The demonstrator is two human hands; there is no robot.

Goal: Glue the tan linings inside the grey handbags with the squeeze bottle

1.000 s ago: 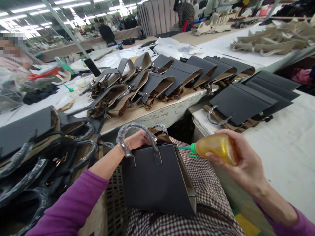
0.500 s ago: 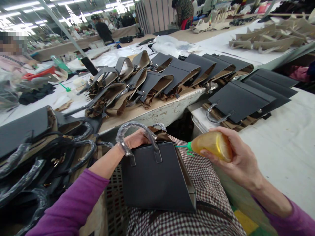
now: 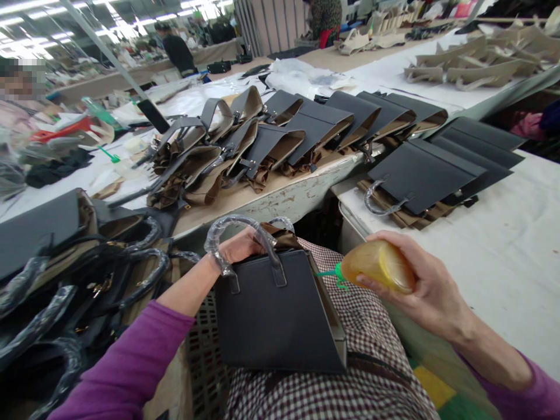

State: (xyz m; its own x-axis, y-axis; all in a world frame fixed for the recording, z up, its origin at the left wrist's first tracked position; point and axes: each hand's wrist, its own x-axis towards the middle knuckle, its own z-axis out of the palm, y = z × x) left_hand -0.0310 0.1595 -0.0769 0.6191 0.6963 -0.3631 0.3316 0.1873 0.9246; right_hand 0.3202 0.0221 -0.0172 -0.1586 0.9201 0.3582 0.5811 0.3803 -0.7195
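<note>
A dark handbag (image 3: 280, 315) stands on my lap, its front panel facing me and its handle (image 3: 238, 224) wrapped in clear plastic. My left hand (image 3: 242, 245) reaches through the handle and grips the bag at its top edge by the brown lining (image 3: 284, 236); the fingertips are partly hidden. Closed around a squeeze bottle (image 3: 378, 267) of amber liquid is my right hand (image 3: 431, 286). The bottle lies sideways, its thin green nozzle (image 3: 326, 272) pointing left at the open side edge of the bag.
Several unfinished dark bags (image 3: 315, 128) line the worktable ahead. More bag pieces (image 3: 426, 175) lie on the white table to my right. Plastic-wrapped handles and bags (image 3: 122, 274) are heaped at my left, beside a plastic crate (image 3: 205, 350). A person (image 3: 20, 111) sits at the far left.
My right hand has tipped the bottle slightly, and the nozzle has moved a little down along the bag's side edge. My left hand stays on the bag.
</note>
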